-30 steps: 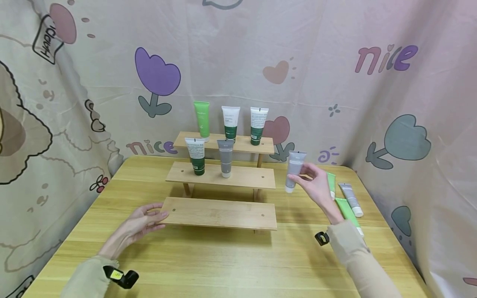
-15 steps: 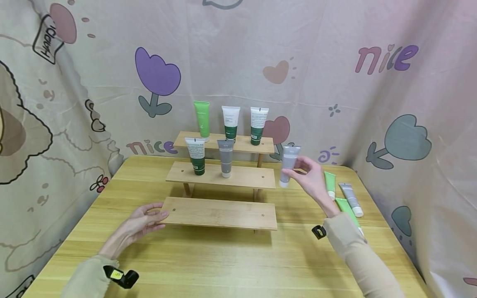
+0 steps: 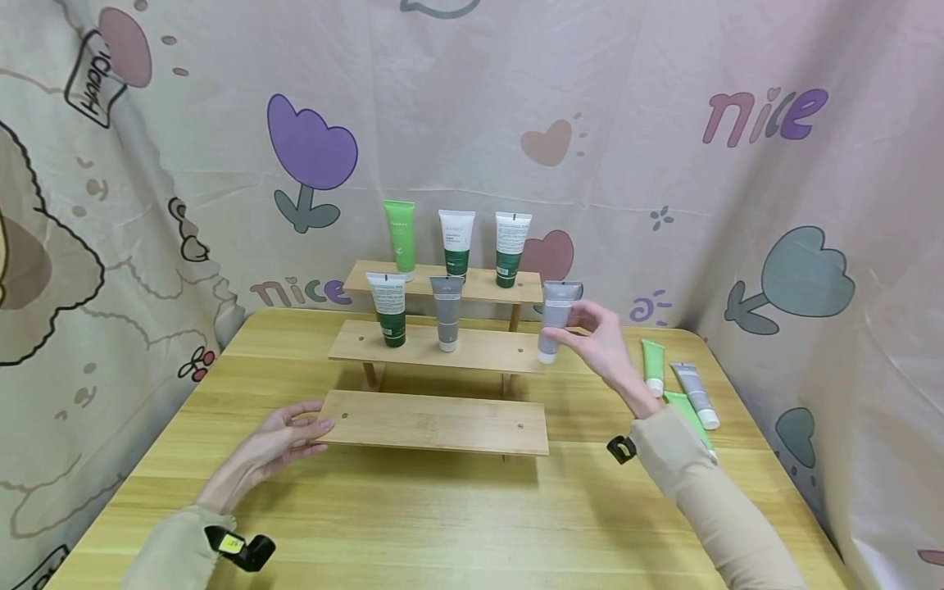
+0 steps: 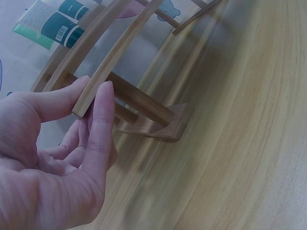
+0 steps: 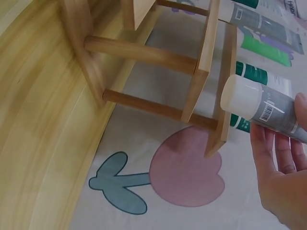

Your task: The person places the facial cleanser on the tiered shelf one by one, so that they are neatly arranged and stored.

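A grey tube (image 3: 556, 307), white cap (image 3: 546, 358) downward and slightly tilted, is pinched in the right hand (image 3: 601, 340) at the right end of the middle tier (image 3: 490, 348) of a three-tiered, light wooden stand (image 3: 416, 348), contact unclear, while the left hand (image 3: 280, 440) grips the left end of the lowest tier (image 3: 435, 422).

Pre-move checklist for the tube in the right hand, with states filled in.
1. Grip: ok, right hand pinches the held tube.
2. Orientation: ok, its white cap points down.
3. Rack steadied: ok, left hand pinches the bottom tier at its left end.
4. Spacing: ok, held tube is apart from the standing grey tube.
5. Cap seated on middle tier: cannot tell, contact isn't clear.
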The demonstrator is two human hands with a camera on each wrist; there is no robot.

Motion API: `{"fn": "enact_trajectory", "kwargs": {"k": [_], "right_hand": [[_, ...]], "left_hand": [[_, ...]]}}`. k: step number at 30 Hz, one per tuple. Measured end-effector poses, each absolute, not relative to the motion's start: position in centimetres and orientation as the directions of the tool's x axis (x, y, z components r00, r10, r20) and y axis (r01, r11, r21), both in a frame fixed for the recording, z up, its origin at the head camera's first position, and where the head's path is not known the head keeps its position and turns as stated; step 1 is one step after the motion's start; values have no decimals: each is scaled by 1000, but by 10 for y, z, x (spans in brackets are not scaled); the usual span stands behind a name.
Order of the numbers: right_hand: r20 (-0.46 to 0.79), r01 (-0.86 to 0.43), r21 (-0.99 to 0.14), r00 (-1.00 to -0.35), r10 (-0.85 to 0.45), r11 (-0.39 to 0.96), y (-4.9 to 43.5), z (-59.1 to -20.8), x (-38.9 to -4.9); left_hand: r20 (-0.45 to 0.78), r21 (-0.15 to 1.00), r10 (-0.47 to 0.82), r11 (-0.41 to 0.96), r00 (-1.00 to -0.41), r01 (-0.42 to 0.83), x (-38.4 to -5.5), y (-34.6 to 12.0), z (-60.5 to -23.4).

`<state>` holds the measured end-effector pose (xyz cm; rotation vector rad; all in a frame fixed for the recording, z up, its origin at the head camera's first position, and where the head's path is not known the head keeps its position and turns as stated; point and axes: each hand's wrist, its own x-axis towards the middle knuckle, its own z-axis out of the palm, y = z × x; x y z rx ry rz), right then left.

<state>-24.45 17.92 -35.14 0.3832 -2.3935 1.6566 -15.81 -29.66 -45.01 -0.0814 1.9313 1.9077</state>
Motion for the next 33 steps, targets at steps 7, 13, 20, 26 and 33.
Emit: {"fn": "enact_trajectory", "kwargs": {"k": [7, 13, 20, 26, 33], "right_hand": [[277, -304, -886, -953, -126, 349, 170, -349, -248], [250, -284, -904, -957, -143, 320, 160, -346, -252], [207, -248, -927, -964, -168, 282, 149, -342, -256], [163, -204, -944, -972, -172, 259, 142, -343, -259], [137, -177, -954, -975, -174, 243, 134, -342, -262]], "left_hand": [[-319, 946, 274, 34, -908, -322, -157, -298, -450], [-316, 947, 288, 31, -904, -321, -157, -299, -450], [-311, 949, 286, 34, -906, -315, -157, -299, -451], [-317, 947, 289, 41, -903, -319, -158, -300, -450], [-307, 951, 288, 54, -907, -304, -157, -300, -450]]}}
